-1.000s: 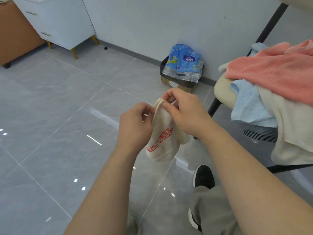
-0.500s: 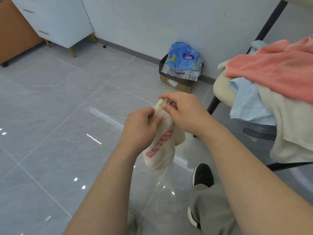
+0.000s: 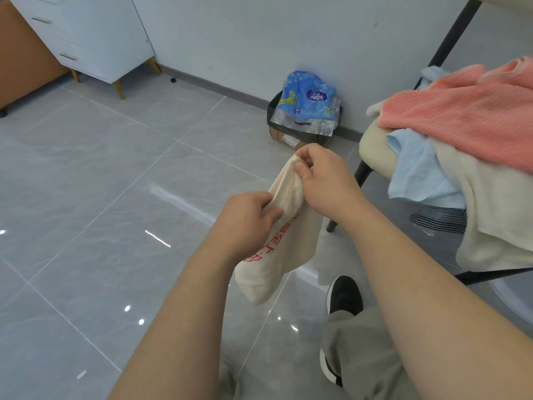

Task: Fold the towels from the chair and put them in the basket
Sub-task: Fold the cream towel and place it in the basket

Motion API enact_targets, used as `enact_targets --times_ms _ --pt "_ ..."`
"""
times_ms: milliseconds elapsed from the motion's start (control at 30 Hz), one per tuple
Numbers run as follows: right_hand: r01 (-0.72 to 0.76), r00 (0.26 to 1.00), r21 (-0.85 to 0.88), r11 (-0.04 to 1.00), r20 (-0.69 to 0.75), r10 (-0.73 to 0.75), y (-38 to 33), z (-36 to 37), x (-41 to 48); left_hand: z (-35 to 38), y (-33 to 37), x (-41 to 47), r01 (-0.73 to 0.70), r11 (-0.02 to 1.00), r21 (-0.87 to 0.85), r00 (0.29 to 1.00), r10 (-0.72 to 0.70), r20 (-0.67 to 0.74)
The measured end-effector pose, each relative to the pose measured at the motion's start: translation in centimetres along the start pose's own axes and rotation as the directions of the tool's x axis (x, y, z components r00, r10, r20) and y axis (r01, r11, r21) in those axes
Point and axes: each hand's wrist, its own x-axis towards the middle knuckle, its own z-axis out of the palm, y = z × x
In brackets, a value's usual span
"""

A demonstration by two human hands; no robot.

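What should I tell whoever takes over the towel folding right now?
The left grip pinches the cream towel at its side; the right grip pinches its top end.
It hangs over the floor, fold not finished.
The pink towel, blue towel and pale towel lie heaped on the chair.
No basket clearly in view.
Left: finish this fold, fold the rest, put all in the basket.

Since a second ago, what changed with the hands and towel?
The left hand has slid down the edge of the cream towel, away from the right hand, which pinches its top corner. Both keep their grip; the towel pile on the chair is unchanged.
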Motion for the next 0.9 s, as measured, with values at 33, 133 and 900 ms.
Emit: enact_targets --times_ms 33,133,900 --pt "-0.021 1.000 0.008 1.000 -0.012 0.021 0.1 0.0 0.1 0.0 0.0 0.0 0.004 1.000 0.021 1.000 -0.004 0.005" --pt "-0.075 0.996 0.027 0.997 -0.052 0.076 0.6 0.1 0.4 0.2 -0.3 -0.2 -0.007 0.991 0.133 0.999 0.002 0.033" --pt "-0.141 0.967 0.027 0.990 -0.212 0.144 1.8 -0.3 0.6 0.3 -4.8 -4.6 -0.064 0.845 0.531 0.955 -0.102 0.278"
